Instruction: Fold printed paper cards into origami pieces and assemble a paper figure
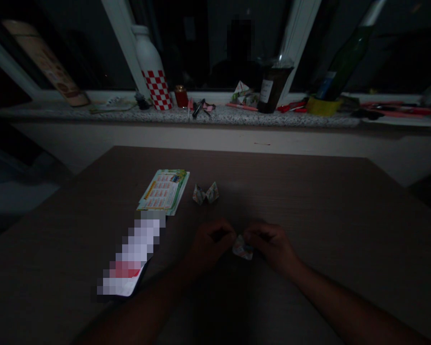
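Observation:
A small folded piece of printed paper (243, 250) is held low over the table between my two hands. My left hand (215, 242) pinches its left edge between thumb and fingers. On the other side, my right hand (271, 242) grips the upper right of the same paper. Beyond my left hand stands a folded paper figure (206, 193) with two pointed halves, made of similar printed paper. To the left lies a stack of printed sheets (163, 192) with red-and-white grids and a green border. The dim light hides the fingertips' exact hold.
A lit phone (129, 261), blurred out, lies on the table (309, 191) left of my forearm. Along the granite windowsill (219, 115) stand a checkered bottle (154, 72), a dark drink cup (273, 88), a green bottle (348, 62) and a tan tumbler (46, 62).

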The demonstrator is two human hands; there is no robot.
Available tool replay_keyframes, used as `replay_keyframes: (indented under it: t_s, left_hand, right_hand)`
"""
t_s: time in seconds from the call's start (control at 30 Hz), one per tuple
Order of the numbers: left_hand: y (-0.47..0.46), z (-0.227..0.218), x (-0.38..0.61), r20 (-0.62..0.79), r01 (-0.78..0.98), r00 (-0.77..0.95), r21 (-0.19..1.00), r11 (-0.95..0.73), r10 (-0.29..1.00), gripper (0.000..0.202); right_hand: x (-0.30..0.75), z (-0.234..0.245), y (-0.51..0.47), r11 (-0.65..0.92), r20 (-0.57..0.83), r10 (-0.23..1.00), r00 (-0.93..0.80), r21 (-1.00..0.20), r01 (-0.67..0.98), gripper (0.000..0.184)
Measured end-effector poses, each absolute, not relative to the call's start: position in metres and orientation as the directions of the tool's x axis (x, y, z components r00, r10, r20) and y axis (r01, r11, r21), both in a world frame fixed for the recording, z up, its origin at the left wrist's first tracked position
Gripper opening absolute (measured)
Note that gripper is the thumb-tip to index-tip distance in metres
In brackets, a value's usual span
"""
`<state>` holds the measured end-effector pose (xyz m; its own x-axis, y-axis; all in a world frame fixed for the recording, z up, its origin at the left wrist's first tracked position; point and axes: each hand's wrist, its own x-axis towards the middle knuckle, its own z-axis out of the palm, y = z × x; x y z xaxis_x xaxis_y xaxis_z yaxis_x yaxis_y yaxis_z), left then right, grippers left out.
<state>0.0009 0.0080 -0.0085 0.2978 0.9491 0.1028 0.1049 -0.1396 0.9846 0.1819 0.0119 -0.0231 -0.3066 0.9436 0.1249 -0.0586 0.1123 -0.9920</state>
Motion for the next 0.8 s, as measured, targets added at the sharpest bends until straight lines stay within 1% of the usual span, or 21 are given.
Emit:
replay_keyframes:
  t_s: [0.13, 0.37, 0.53, 0.8]
  left_hand:
    - [0.0083, -0.0109, -0.0001, 0.12, 0.08, 0.321, 0.985, -0.153, 0.94, 0.011]
    - [0.0078, -0.0147, -0.0013, 0.162, 0.116, 0.362, 0.969, -0.217, 0.918, 0.01]
    - [0.0078, -0.0134, -0.002, 0.207, 0.105, 0.391, 0.958, -0.267, 0.897, 0.011]
    - [0.0065, -0.0129, -0.003, 0.242, 0.138, 0.472, 0.929, -0.343, 0.847, 0.012]
  right_hand:
    - [0.1827, -0.024, 0.0115, 0.085, 0.106, 0.957, -0.271, -0.992, -0.088, 0.015]
    - [0.1836, -0.0261, 0.0129, 0.075, 0.089, 0.981, -0.173, -0.993, -0.09, 0.016]
    - [0.1843, -0.0298, 0.0149, 0.078, 0.083, 0.993, -0.083, -0.995, -0.057, 0.015]
    - [0.1842, -0.0278, 0.0159, 0.062, 0.062, 0.998, 0.003, -0.998, -0.03, 0.017]
